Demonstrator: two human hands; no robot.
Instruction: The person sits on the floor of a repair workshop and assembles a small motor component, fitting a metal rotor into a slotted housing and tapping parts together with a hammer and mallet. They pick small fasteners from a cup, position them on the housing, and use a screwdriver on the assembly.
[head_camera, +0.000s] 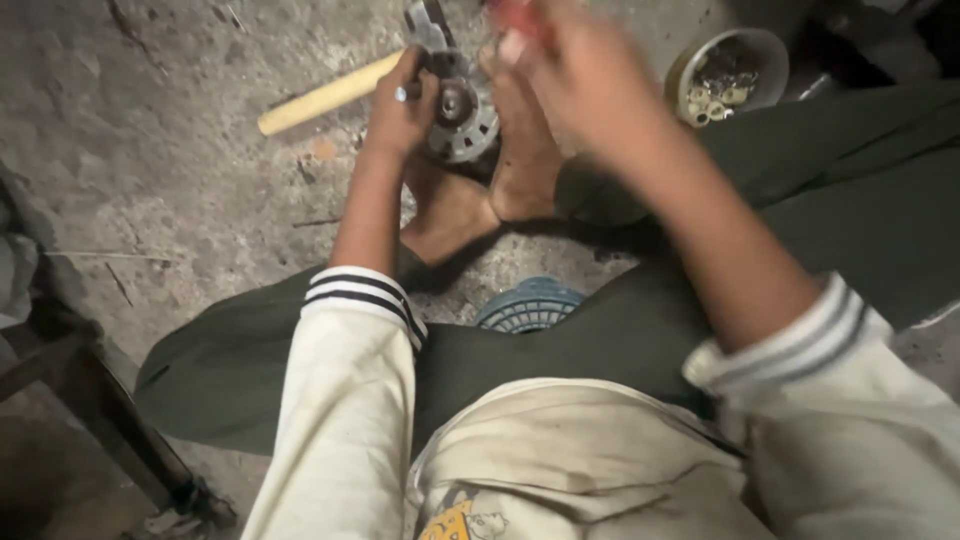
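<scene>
Metal motor part: looks heavy, hard; hold its rim
Left hand: curled around its left edge, top middle
Right hand: blurry; grip cannot be told

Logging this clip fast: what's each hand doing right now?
Left hand: closed, gripping the round metal motor part.
Right hand: raised, blurred, closed on something red; cannot tell what.
</scene>
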